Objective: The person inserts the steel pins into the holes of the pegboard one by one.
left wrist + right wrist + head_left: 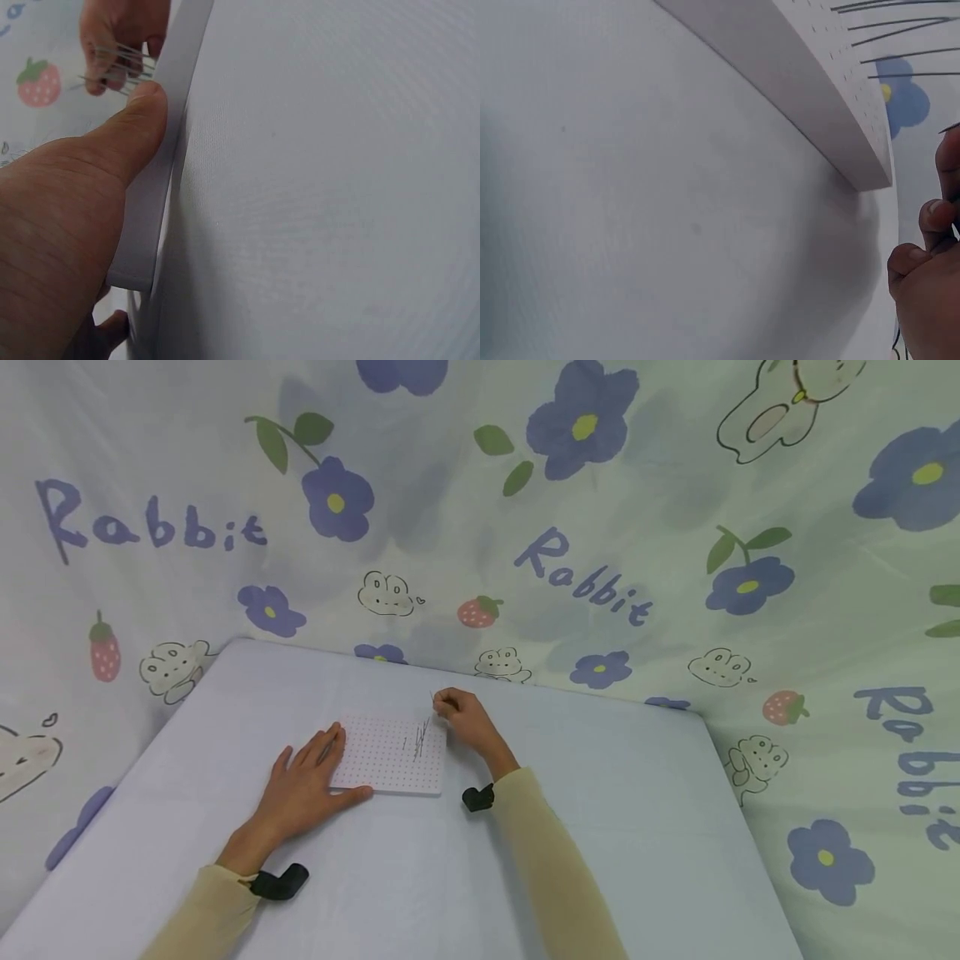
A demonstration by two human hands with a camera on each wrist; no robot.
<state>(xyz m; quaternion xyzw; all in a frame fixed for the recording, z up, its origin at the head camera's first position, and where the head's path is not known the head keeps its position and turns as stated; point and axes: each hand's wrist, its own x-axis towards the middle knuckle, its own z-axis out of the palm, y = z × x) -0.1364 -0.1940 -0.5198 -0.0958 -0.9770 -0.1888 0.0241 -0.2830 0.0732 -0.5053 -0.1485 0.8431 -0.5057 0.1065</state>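
Note:
A white board [375, 764] dotted with a grid of small holes lies on the table. Several thin dark needle-like rods [420, 740] stand up from its right part; the right wrist view shows these rods [904, 57] spaced apart along the holes. My left hand [303, 785] rests at the board's left side, fingers stretched along that edge and the thumb [139, 124] against the near edge. Just past the far right corner, my right hand [467, 720] pinches one thin rod [432, 697] between thumb and fingertips, its tip pointing up.
A white cloth covers the table [622, 827], which stretches to both sides of the board. Behind and around it hangs a printed curtain [427, 518] with flowers, rabbits and strawberries. Black wrist cameras [279, 882] sit on both wrists.

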